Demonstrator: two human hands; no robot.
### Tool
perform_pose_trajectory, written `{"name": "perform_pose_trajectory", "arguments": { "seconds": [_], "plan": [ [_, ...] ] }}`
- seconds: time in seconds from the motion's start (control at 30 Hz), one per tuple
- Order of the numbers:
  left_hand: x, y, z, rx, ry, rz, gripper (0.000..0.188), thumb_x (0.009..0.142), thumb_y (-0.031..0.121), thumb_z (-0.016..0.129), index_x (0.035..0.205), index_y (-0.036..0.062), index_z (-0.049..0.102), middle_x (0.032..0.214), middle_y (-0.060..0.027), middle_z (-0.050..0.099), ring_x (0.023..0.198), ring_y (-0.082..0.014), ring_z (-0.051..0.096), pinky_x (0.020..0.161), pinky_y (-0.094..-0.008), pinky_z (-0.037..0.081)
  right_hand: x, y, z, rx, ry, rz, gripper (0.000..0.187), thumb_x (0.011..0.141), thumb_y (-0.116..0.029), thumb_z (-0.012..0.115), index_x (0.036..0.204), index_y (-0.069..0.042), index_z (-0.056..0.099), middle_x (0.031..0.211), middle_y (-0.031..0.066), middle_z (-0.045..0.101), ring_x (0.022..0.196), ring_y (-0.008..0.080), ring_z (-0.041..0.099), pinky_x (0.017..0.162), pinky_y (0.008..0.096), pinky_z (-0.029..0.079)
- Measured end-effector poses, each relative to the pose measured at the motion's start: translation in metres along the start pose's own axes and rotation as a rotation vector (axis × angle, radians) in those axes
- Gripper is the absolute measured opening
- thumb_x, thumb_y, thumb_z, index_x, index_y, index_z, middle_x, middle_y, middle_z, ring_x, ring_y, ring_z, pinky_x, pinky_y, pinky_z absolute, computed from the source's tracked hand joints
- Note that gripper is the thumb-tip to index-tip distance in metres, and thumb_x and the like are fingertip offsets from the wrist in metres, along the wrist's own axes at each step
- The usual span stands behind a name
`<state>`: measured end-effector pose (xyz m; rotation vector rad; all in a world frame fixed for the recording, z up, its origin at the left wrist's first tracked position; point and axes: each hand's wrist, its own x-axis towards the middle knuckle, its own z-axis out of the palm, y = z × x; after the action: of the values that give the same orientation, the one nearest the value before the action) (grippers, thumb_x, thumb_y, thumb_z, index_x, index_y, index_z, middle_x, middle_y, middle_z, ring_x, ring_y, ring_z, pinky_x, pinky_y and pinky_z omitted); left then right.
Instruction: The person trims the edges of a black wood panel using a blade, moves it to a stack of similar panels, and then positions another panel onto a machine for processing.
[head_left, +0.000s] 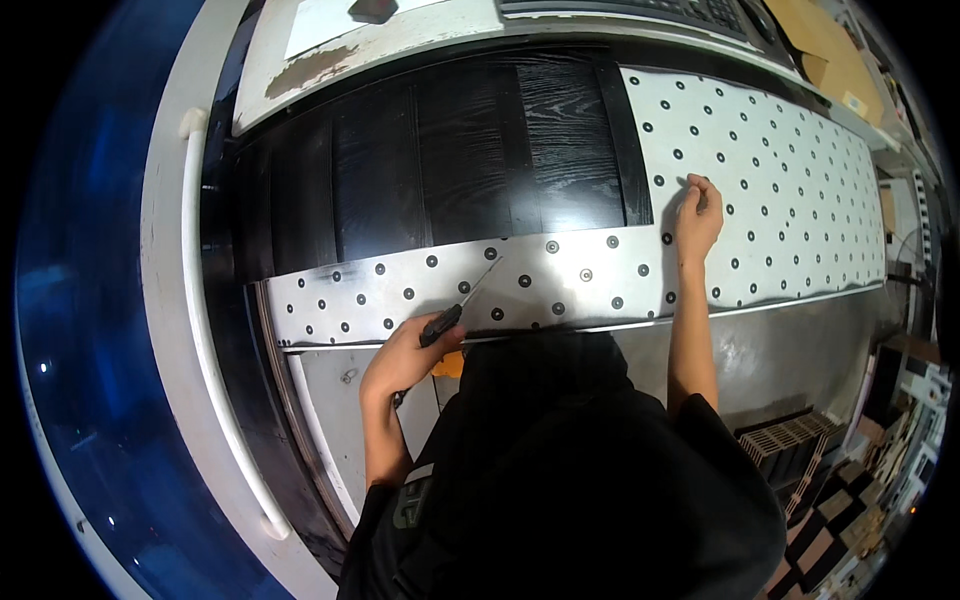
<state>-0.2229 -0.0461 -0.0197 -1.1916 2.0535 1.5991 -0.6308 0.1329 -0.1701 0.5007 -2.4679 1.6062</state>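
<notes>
My left hand [400, 357] is closed round the black handle of a screwdriver [443, 326]. Its thin metal shaft points up and to the right, over the near strip of a white table top [540, 268] dotted with black round suction-cup-like spots. My right hand [699, 222] is over the wider right part of that top, fingers curled together in a pinch. Something small and dark shows at its fingertips, too small to name. A black wood-grain panel [465, 150] with a raised frame lies flat on the top, beyond my left hand and left of my right.
A white rail [205, 330] runs along a machine edge at left, beside a blue surface [95, 300]. Beyond the panel, a worn ledge [440, 40] carries a keyboard [640, 10] and a dark object [373, 10]. Brown cardboard [830, 60] lies far right; a slatted crate [790, 440] stands lower right.
</notes>
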Motion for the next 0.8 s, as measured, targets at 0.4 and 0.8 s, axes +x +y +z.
{"name": "perform_pose_trajectory", "arguments": {
  "seconds": [0.4, 0.8],
  "plan": [
    [-0.013, 0.049, -0.007, 0.08, 0.14, 0.064, 0.037, 0.097, 0.037, 0.065, 0.091, 0.0005, 0.062, 0.067, -0.01, 0.056, 0.065, -0.0252, 0.055, 0.065, -0.0382, 0.044, -0.087, -0.115, 0.16, -0.144, -0.567, -0.56, 0.06, 0.087, -0.03, 0.074, 0.141, -0.013, 0.055, 0.153, 0.0415, 0.027, 0.145, 0.0564, 0.026, 0.12, 0.0627, 0.02],
    [0.108, 0.188, 0.031, 0.381, 0.081, 0.167, 0.058, 0.094, 0.054, 0.065, 0.109, -0.0018, 0.072, 0.073, -0.018, 0.067, 0.07, -0.029, 0.068, 0.068, -0.0375, 0.051, -0.112, -0.093, 0.093, 0.033, -0.529, -0.462, 0.051, 0.09, -0.02, 0.064, 0.137, -0.001, 0.053, 0.15, 0.0446, 0.029, 0.141, 0.062, 0.028, 0.118, 0.0676, 0.02]
  ]
}}
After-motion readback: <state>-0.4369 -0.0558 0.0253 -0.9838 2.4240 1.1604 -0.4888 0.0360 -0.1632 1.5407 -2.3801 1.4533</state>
